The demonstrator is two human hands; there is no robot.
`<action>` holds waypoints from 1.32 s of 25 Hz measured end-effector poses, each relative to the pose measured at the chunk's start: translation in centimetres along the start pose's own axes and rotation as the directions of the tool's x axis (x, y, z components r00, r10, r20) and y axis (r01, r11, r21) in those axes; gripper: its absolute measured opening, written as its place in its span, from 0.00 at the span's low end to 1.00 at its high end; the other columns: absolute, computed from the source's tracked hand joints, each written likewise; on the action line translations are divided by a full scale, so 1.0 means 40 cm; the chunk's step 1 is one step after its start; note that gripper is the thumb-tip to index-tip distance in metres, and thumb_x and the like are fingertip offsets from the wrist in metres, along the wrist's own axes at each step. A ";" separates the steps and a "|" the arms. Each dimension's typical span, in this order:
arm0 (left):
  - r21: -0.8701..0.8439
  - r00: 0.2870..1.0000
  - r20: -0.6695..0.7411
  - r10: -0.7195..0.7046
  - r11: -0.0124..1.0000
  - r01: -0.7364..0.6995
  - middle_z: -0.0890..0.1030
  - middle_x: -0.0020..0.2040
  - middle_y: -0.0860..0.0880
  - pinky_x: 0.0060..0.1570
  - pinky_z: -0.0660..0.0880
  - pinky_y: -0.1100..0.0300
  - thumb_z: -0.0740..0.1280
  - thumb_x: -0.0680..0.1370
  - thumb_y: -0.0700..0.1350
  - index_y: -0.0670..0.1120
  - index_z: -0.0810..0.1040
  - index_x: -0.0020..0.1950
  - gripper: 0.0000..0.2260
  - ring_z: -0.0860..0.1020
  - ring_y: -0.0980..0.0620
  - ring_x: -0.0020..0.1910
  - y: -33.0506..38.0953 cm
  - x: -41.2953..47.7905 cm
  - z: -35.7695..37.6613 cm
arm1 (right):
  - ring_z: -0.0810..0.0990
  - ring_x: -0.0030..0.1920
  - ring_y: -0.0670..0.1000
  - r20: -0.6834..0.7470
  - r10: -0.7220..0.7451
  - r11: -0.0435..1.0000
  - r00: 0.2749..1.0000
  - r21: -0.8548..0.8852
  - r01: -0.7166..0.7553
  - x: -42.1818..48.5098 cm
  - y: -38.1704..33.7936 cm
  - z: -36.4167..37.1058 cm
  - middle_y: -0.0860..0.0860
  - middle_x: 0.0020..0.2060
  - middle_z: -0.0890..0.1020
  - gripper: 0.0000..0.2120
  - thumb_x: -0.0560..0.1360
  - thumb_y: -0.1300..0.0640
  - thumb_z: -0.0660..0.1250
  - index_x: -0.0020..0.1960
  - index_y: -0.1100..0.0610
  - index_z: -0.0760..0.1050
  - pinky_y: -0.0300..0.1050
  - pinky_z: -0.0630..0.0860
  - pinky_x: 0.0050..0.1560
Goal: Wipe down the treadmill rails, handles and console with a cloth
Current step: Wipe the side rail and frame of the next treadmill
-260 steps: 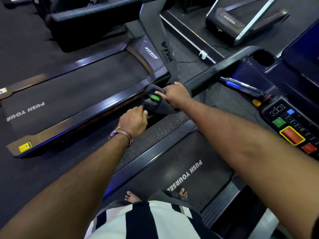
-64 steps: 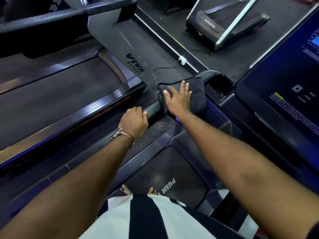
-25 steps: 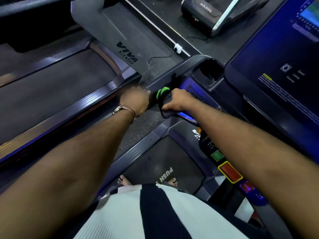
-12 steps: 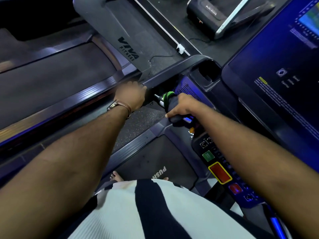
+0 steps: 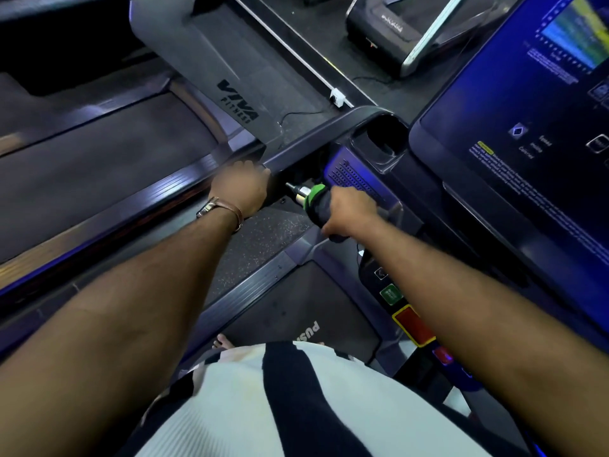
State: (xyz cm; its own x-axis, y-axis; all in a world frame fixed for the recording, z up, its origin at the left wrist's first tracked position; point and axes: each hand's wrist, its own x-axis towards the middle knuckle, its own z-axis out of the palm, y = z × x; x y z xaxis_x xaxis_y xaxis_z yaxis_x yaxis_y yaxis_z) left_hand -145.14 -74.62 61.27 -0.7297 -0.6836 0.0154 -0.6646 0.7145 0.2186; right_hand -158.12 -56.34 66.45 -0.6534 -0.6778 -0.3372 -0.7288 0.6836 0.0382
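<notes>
— What sits in the cup holder?
— It looks dark; contents can't be told. "VIVA FITNESS" marks the neighbouring treadmill.
— The hands?
— The left hand grips the handrail; the right hand wraps a dark cloth around a handle.

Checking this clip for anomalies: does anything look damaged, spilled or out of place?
Nothing stands out. The right hand grips the dark cloth around the green-ringed handle; the left hand holds the dark side rail. No spill or damage shows.

Beside the blue-lit console: a dark cloth with a green band, green and red (yellow-edged) buttons, and a white, black-striped shirt.
</notes>
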 end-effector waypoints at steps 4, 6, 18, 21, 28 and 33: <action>0.115 0.995 -0.022 0.100 0.989 -0.097 0.77 0.53 0.39 0.37 0.70 0.49 0.50 0.81 0.60 0.40 0.69 0.61 0.24 0.76 0.38 0.49 0.003 -0.017 0.008 | 0.76 0.50 0.61 -0.444 -0.213 0.943 0.870 -0.328 0.064 -0.097 0.022 0.093 0.59 0.52 0.78 0.18 0.72 0.65 0.60 0.61 0.62 0.70 0.56 0.73 0.51; 0.157 0.994 -0.006 0.108 0.982 -0.105 0.76 0.55 0.39 0.38 0.71 0.49 0.51 0.81 0.60 0.40 0.66 0.67 0.26 0.75 0.38 0.52 0.002 -0.020 0.013 | 0.77 0.50 0.60 -0.329 -0.218 0.944 0.919 -0.311 0.112 -0.090 0.062 0.078 0.57 0.52 0.78 0.22 0.69 0.63 0.68 0.62 0.59 0.69 0.55 0.74 0.51; 0.137 0.991 -0.011 0.132 0.982 -0.130 0.75 0.54 0.39 0.39 0.72 0.49 0.52 0.80 0.61 0.42 0.65 0.66 0.25 0.75 0.38 0.50 -0.009 -0.015 0.013 | 0.76 0.50 0.61 -0.358 -0.196 0.937 0.913 -0.343 0.066 -0.117 0.040 0.099 0.59 0.52 0.77 0.18 0.74 0.66 0.62 0.64 0.63 0.69 0.58 0.74 0.55; 0.123 0.992 0.011 0.126 0.984 -0.126 0.75 0.56 0.39 0.41 0.72 0.48 0.52 0.80 0.61 0.42 0.63 0.67 0.26 0.75 0.38 0.51 -0.010 -0.010 0.015 | 0.76 0.55 0.56 -0.033 -0.294 0.954 0.955 -0.076 0.291 -0.071 0.132 0.000 0.53 0.56 0.77 0.29 0.66 0.56 0.76 0.64 0.56 0.70 0.52 0.75 0.55; 0.128 0.997 0.031 0.064 0.989 -0.067 0.74 0.59 0.39 0.44 0.72 0.45 0.55 0.79 0.60 0.42 0.64 0.67 0.25 0.74 0.35 0.54 0.008 -0.008 0.009 | 0.80 0.58 0.60 0.076 -0.238 0.971 0.968 0.034 0.236 0.059 0.005 -0.033 0.56 0.58 0.81 0.31 0.71 0.31 0.66 0.61 0.55 0.76 0.51 0.77 0.55; 0.139 0.998 0.062 0.020 0.990 -0.029 0.72 0.63 0.39 0.48 0.73 0.43 0.57 0.79 0.58 0.42 0.61 0.71 0.27 0.73 0.35 0.58 0.010 -0.004 0.012 | 0.79 0.56 0.59 -0.014 -0.215 0.960 0.976 -0.187 0.209 0.090 -0.185 0.015 0.57 0.57 0.80 0.16 0.78 0.57 0.58 0.62 0.59 0.76 0.56 0.74 0.54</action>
State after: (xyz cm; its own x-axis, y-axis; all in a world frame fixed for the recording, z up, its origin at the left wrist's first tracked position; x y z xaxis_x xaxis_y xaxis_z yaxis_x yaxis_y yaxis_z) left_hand -145.37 -74.14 60.88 -0.7518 -0.6582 -0.0409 -0.6590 0.7478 0.0808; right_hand -154.96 -63.65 64.39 -0.4838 -0.8128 -0.3245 -0.8745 0.4638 0.1421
